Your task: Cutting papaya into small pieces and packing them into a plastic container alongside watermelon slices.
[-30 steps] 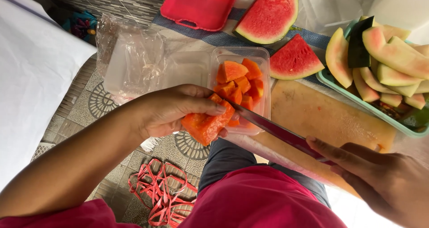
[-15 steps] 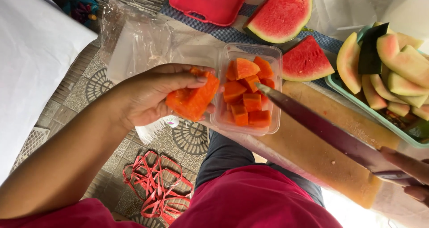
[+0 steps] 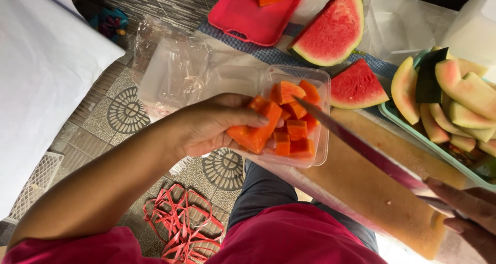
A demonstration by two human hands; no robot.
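At the far left a white cloth hangs over a patterned tile floor, where red sandals lie near the person's feet. Right of that, the left hand is closed around a handful of orange papaya chunks, thumb pressed on top, holding them at the left rim of a clear rectangular plastic tub. The chunks are bright orange, moist and cut into rough cubes and wedges; more of the same fill the tub, which sits on the near left end of a long tan wooden cutting board. Beyond the hand lie crumpled clear plastic bags. Farther away, a red plastic cutting board carries more orange pieces, and just right of it a large watermelon wedge and a smaller watermelon wedge lie on the table, red flesh up. A long knife runs from the tub's contents toward the lower right, where the right hand grips its handle; the hand is partly cut off by the frame edge. At the far right a teal plastic tray holds a heap of pale watermelon rinds.
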